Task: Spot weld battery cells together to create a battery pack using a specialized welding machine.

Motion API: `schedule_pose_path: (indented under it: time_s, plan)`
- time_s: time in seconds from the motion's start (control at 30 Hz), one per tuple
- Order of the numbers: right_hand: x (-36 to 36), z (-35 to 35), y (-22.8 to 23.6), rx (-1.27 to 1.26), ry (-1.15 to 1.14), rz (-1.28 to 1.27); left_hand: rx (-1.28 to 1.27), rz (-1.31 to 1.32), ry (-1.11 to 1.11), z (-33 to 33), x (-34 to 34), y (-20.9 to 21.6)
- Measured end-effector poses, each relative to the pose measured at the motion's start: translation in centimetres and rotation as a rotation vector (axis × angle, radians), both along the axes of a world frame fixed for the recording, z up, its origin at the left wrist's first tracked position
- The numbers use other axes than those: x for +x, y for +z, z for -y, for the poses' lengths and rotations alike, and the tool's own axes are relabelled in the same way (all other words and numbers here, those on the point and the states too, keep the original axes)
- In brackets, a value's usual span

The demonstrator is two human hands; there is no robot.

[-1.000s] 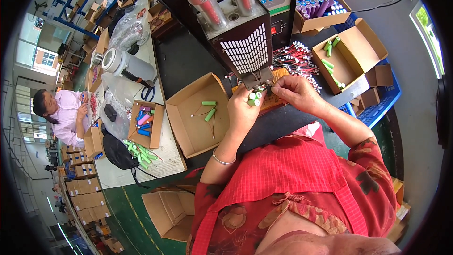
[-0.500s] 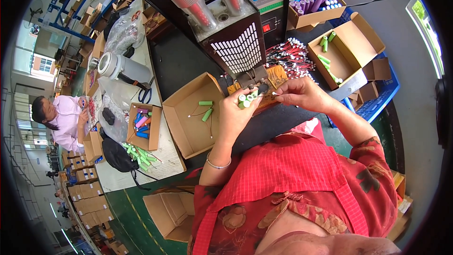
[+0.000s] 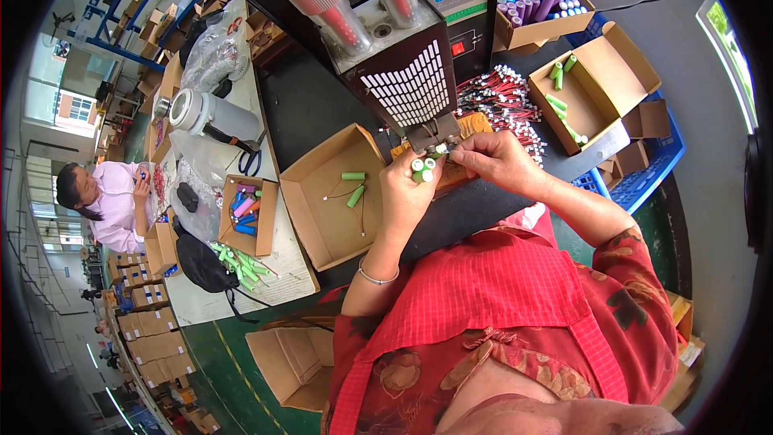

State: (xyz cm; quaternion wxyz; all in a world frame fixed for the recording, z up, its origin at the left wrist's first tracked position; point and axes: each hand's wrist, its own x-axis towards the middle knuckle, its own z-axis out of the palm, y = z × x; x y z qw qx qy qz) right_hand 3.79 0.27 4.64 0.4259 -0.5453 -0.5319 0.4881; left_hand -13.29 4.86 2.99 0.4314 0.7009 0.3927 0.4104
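Note:
My left hand [image 3: 408, 197] is closed around several green battery cells [image 3: 423, 169], white ends facing up, just below the head of a black bench spot welder [image 3: 407, 84]. One cell's white end sits close to the welder's metal tips [image 3: 437, 145]. From the right, my right hand [image 3: 503, 163] reaches to the same spot, thumb and forefinger pinched together beside that cell. Whatever is between those fingertips is too small and hidden to make out. Left of my hands stands an open cardboard box [image 3: 326, 229] with green cells [image 3: 354, 195] on thin wires.
Behind my right hand lies a pile of red and black wire leads [image 3: 503, 105] with white connectors. Farther right are a box of green cells [image 3: 592, 117], a box of purple and blue cells [image 3: 555, 28] and a blue crate [image 3: 656, 165]. A co-worker [image 3: 117, 201] sits at the left.
My right hand has moved left and in to the welder's tips; a small white piece at its fingertips no longer shows. My left hand has turned the cells slightly under the welder head.

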Motion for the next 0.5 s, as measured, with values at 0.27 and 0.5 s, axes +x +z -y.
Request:
schedule_pose_path:
  time_s: [0.27,0.5]
  plan:
    - [-0.6,-0.9,-0.4,0.104,-0.028,0.063,0.090,-0.033,0.042,-0.2,0.1,-0.1]
    - [0.8,-0.4,-0.4,0.445,-0.082,0.227,-0.056,-0.007,0.072,-0.8,-1.4,-1.1]
